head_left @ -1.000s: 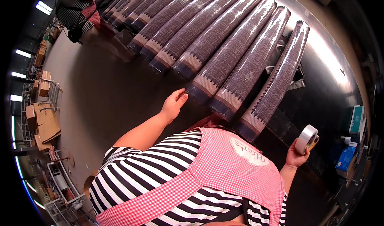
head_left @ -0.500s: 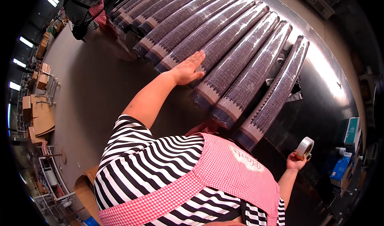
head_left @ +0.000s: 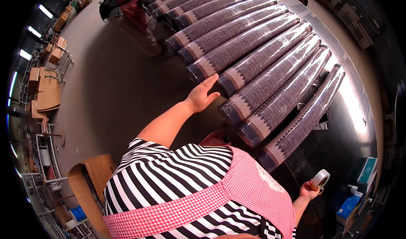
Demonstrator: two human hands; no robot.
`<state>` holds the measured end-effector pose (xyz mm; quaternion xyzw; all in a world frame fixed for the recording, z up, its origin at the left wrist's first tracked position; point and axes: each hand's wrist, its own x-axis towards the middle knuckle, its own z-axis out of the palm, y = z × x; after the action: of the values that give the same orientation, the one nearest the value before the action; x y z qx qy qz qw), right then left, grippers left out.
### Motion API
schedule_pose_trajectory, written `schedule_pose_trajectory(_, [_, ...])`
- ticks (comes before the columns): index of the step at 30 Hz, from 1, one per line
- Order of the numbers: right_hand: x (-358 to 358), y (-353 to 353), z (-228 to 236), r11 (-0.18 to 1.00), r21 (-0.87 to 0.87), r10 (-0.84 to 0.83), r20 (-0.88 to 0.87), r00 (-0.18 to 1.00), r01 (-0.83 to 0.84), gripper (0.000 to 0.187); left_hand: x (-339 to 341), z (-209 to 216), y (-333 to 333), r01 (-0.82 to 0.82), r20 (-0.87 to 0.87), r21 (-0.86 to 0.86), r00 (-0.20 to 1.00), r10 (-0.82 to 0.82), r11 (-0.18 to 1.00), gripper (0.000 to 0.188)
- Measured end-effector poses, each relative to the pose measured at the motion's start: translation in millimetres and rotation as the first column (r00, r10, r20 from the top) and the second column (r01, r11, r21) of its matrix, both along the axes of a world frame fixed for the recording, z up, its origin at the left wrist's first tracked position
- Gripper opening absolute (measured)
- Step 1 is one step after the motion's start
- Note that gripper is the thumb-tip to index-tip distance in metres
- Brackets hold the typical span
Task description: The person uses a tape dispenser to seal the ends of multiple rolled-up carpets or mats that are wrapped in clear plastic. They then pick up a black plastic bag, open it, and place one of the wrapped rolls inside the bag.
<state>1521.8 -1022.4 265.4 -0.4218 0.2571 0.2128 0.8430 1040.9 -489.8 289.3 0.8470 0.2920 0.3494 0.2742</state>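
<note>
My left hand [head_left: 202,96] is open, fingers stretched out, its fingertips by the near ends of two wrapped rolls. One is a dark purple-grey patterned roll [head_left: 247,44] in clear film; the other is a similar roll [head_left: 266,57] just to its right. Whether the fingertips touch them I cannot tell. Out to the right, my right hand [head_left: 308,191] is closed around a roll of tape [head_left: 325,176], held on edge. The rightmost wrapped roll [head_left: 302,120] lies apart from the others, between my hands.
Several similar rolls lie side by side on a dark, shiny table [head_left: 355,112]. At the far left a person [head_left: 133,10] in a striped top stands beside it. Blue and green boxes [head_left: 349,205] stand at the right, an open carton [head_left: 91,175] behind my left side.
The view has shifted, so the rolls sit lower and further right. My left hand has drawn back from over the rolls to their near ends. My right hand still holds the tape.
</note>
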Motion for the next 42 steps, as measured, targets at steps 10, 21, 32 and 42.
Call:
schedule_pose_trajectory(10, [42.4,-7.0,-16.2,0.991,-0.128,0.038,0.017,0.999,-0.036,0.046,-74.1,-2.3,-1.7,-0.557,0.259,0.105,0.815,0.518,0.824,0.019])
schedule_pose_trajectory(21, [65.5,-7.0,-14.5,0.965,-0.230,0.107,-0.098,0.989,-0.127,0.041,22.3,49.7,111.4,0.179,-0.677,0.120,0.734,-0.051,0.976,0.078])
schedule_pose_trajectory(32, [49.4,-15.0,3.5,0.940,-0.260,0.211,-0.070,0.975,-0.222,0.038,41.9,58.2,66.4,0.135,-0.267,0.327,0.963,-0.045,0.935,0.039])
schedule_pose_trajectory(42, [-23.4,15.4,48.4,0.889,0.086,0.409,0.294,0.864,-0.450,0.033,53.9,64.9,-108.8,0.291,-0.006,0.017,0.957,-0.291,0.957,0.015])
